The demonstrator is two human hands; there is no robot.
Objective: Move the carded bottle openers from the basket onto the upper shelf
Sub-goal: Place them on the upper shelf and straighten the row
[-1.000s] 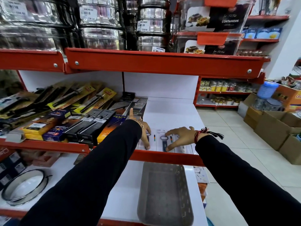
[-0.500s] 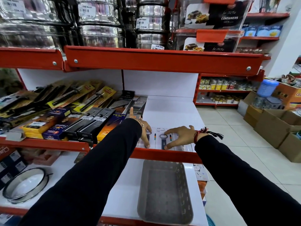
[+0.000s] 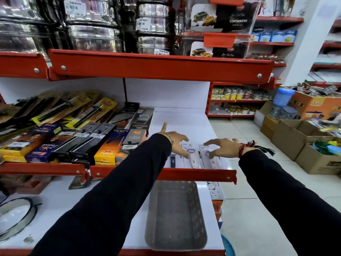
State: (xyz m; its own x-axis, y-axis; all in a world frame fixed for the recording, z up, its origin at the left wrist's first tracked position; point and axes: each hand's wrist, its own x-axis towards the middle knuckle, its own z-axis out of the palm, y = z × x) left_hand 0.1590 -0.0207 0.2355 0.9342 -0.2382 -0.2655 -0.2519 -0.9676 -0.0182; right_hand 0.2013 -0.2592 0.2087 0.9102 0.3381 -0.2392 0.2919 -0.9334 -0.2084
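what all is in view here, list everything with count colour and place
carded bottle openers: three seen, white cards, one dark opener and two pale ones, front right of the upper shelf
basket: one, grey, empty, lower shelf below the openers
upper shelf: one, white with a red front lip
boxed utensils: many, black, yellow and orange packs, left on the upper shelf
steel pots: several, silver, top shelf
food containers: two, clear with orange clips, top shelf right
cardboard boxes: several, brown, floor at right
left hand: one, fingers spread on the cards, gold bracelet
right hand: one, fingers spread on the cards, red thread at the wrist
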